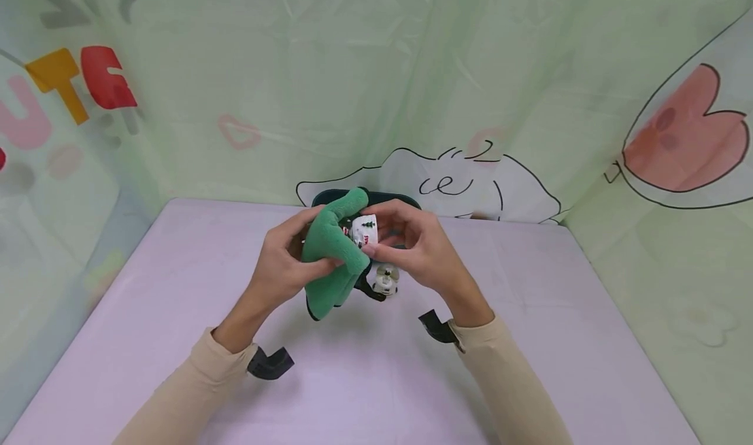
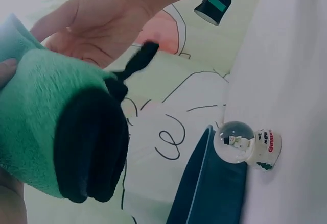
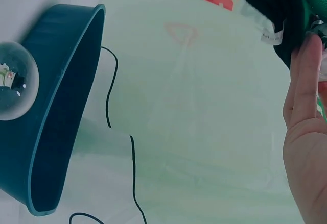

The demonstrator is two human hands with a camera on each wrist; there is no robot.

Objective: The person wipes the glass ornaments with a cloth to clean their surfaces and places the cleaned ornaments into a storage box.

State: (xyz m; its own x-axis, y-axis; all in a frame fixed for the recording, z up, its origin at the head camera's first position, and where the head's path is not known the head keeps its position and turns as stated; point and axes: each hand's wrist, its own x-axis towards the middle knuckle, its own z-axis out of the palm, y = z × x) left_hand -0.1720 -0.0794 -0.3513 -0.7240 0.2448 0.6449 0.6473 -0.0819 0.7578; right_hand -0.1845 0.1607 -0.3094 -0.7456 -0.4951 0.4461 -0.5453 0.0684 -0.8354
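Note:
My left hand grips a green plush cloth with dark edging, thumb on its near side. The cloth is folded around one end of a snow globe, whose white base with a green tree and red lettering sticks out to the right. The right hand holds that base between thumb and fingers. Its glass ball is mostly hidden in the cloth. In the left wrist view a black strap dangles from the cloth. A second snow globe stands on the table just below the hands.
Behind the hands, near the back wall, is a dark blue tub; the second globe stands right in front of it. The light purple table meets a pale green printed curtain at the back and sides. Black camera mounts jut from both wrists.

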